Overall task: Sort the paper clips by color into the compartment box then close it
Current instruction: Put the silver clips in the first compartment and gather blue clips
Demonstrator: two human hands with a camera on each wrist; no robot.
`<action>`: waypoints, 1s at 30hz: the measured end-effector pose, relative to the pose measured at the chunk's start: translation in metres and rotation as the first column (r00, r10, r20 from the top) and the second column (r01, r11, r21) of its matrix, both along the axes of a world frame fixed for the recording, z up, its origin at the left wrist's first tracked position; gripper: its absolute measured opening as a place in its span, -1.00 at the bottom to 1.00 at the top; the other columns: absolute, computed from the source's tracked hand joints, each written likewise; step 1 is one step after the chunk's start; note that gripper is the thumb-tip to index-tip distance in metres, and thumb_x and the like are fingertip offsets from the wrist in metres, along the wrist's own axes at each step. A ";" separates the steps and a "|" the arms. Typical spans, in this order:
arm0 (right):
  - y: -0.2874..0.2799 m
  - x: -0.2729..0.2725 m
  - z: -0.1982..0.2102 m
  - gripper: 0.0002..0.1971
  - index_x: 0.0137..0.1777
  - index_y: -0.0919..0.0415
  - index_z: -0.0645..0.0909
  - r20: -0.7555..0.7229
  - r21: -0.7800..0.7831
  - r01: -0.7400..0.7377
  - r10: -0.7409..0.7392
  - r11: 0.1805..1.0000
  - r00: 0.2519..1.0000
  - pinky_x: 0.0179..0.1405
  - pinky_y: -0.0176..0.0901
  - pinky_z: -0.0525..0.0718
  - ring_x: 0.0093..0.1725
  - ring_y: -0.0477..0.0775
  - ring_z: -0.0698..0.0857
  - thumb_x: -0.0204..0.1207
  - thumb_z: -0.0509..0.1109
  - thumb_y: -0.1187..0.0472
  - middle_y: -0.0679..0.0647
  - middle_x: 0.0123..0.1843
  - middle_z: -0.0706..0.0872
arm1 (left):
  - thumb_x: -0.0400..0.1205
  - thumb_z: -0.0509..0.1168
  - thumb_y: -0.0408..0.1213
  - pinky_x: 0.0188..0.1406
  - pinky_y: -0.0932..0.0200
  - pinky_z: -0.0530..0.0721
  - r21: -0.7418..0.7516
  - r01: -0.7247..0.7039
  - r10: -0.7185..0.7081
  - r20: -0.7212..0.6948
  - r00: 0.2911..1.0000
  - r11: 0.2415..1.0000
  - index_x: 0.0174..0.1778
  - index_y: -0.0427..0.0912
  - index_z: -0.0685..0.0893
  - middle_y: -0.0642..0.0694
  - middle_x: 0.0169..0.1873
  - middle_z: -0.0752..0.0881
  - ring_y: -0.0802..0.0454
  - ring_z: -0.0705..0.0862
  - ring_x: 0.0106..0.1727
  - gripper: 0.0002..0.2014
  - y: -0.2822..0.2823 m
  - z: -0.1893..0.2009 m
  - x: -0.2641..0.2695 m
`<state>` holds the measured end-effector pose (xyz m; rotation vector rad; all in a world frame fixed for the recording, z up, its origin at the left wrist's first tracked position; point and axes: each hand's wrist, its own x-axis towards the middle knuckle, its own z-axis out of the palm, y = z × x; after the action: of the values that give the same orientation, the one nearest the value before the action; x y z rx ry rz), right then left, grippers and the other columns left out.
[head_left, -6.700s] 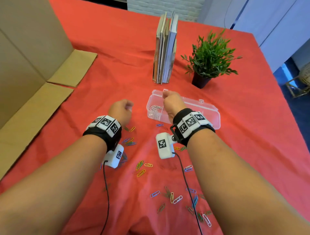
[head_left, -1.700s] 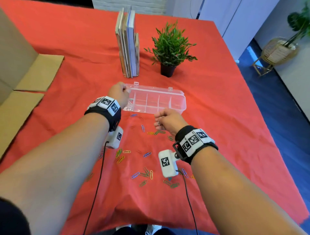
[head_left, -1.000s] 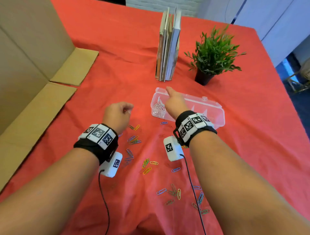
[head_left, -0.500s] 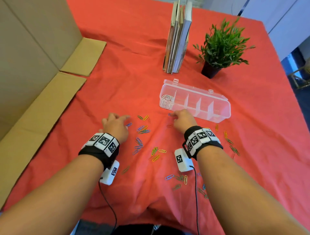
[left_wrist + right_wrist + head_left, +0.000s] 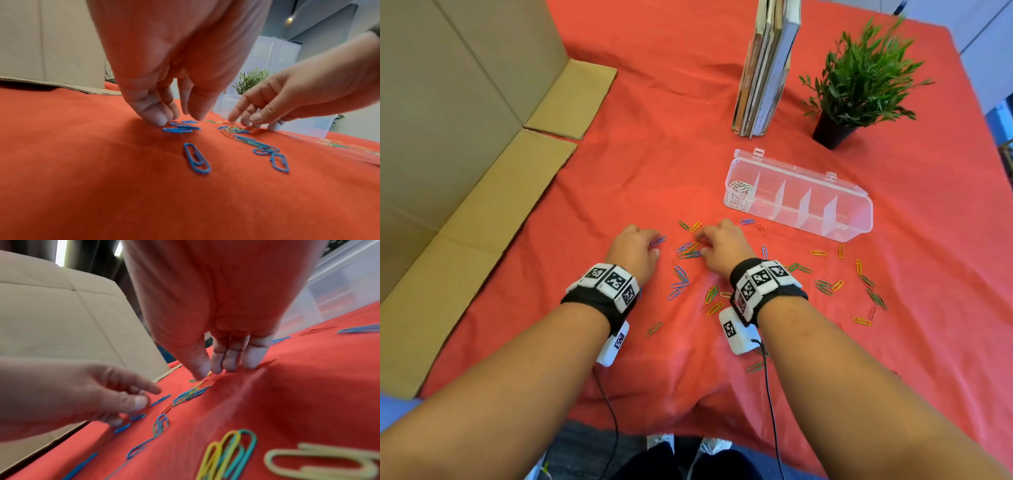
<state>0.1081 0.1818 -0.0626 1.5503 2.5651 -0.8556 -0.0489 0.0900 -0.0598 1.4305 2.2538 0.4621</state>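
A clear compartment box point(image 5: 854, 219) stands open on the red cloth, with white clips point(image 5: 738, 195) in its leftmost compartment. Coloured paper clips point(image 5: 681, 277) lie scattered on the cloth in front of it. My left hand point(image 5: 179, 120) points down, fingertips point(image 5: 158, 120) on the cloth beside several blue clips point(image 5: 177, 129), holding nothing. My right hand point(image 5: 207, 371) has its fingertips point(image 5: 230, 365) on the cloth, thumb at a mixed cluster of clips point(image 5: 191, 394). In the head view both hands point(image 5: 654, 245) point(image 5: 700, 240) sit close together, left of the box.
Upright books point(image 5: 763, 68) and a potted plant point(image 5: 856, 78) stand behind the box. A large cardboard box point(image 5: 448, 120) with open flaps lies along the left. More clips point(image 5: 859, 274) lie to the right of my right wrist.
My right hand has slid left, from just in front of the box to the mixed cluster of clips. My left hand stays low on the cloth, now close beside the right.
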 end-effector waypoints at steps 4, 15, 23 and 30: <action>-0.018 -0.014 0.000 -0.66 0.24 -0.04 0.61 0.063 0.056 -0.116 0.112 0.992 0.992 0.23 0.08 0.58 0.27 0.25 0.47 0.45 0.39 0.09 0.16 0.21 0.49 | 0.49 0.39 -0.27 0.09 -0.02 0.64 -0.004 0.038 -0.038 -0.009 0.999 0.999 0.03 -0.12 0.76 -0.25 -0.04 0.61 -0.26 0.66 0.06 -0.79 0.005 -0.004 0.004; -0.002 0.017 0.025 -0.83 0.05 0.20 0.69 -0.063 -0.129 0.136 -0.145 0.982 0.987 0.16 -0.09 0.60 0.10 0.18 0.70 0.55 0.29 0.26 0.21 0.10 0.77 | 0.57 0.20 -0.50 -0.01 0.11 0.49 0.050 0.038 -0.043 0.102 0.994 0.998 0.10 -0.17 0.68 -0.18 -0.14 0.62 -0.19 0.62 -0.02 -0.73 -0.011 0.001 -0.011; -0.002 0.027 0.025 -0.77 0.01 0.22 0.73 -0.045 -0.021 0.223 -0.224 0.975 0.973 0.15 -0.07 0.63 0.14 0.23 0.69 0.50 0.25 0.35 0.21 0.09 0.77 | 0.55 0.13 -0.54 0.18 0.00 0.51 -0.048 -0.042 0.051 0.196 0.979 0.998 0.05 -0.31 0.58 -0.34 0.06 0.70 -0.26 0.63 0.14 -0.78 -0.011 0.015 -0.024; -0.034 0.005 0.005 -0.84 -0.01 0.23 0.66 0.068 0.008 -0.032 0.032 0.999 0.997 0.08 -0.08 0.59 0.09 0.24 0.66 0.43 0.35 0.30 0.23 0.11 0.61 | 0.53 0.08 -0.46 0.16 -0.03 0.53 -0.085 0.064 -0.054 0.122 0.991 0.994 -0.06 -0.28 0.59 -0.31 0.01 0.69 -0.27 0.61 0.14 -0.81 -0.010 0.001 -0.014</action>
<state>0.1136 0.1479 -0.0576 1.5092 2.5431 -0.7758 -0.0630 0.0804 -0.0583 1.3833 2.1055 0.4120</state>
